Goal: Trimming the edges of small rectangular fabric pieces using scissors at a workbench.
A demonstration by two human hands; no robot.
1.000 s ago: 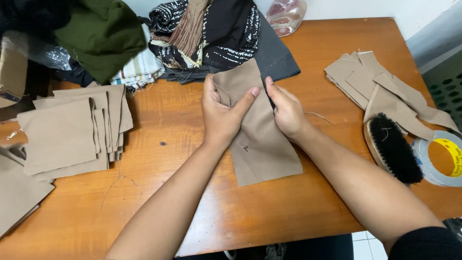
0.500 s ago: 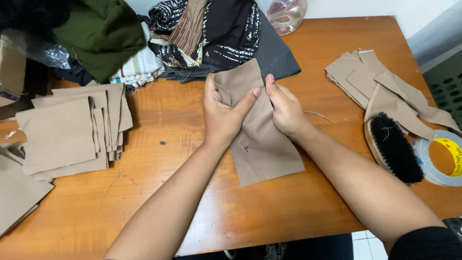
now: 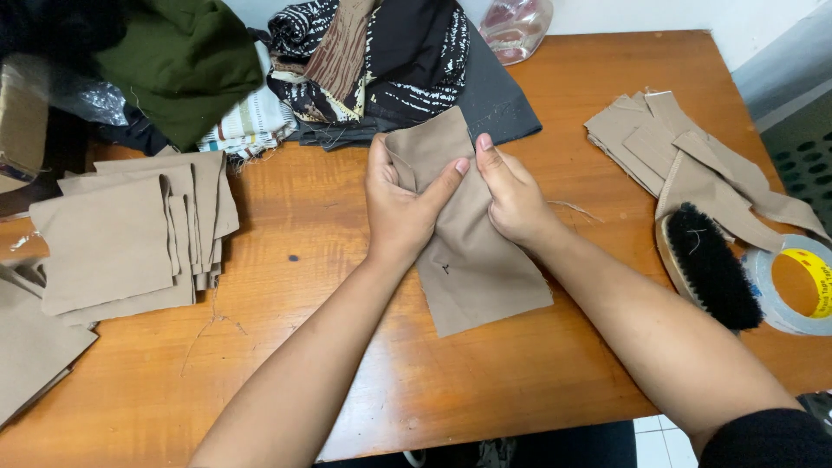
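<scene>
A tan fabric piece (image 3: pixel 477 269) lies on the wooden table (image 3: pixel 347 364) at the centre, with a small dark mark on it. My left hand (image 3: pixel 400 201) grips its upper left part, thumb pressed across the cloth. My right hand (image 3: pixel 513 195) pinches the same piece just to the right, fingers closed on its upper edge. The two hands nearly touch over the fabric.
A stack of tan pieces (image 3: pixel 130 234) sits at the left. More tan pieces (image 3: pixel 685 156) lie at the right, beside a black-bristled brush (image 3: pixel 712 264) and a roll of clear tape (image 3: pixel 799 284). Piled dark, striped and green fabrics (image 3: pixel 347 61) fill the back.
Both hands keep hold of the tan piece; it has shifted very slightly on the table. Little else differs.
</scene>
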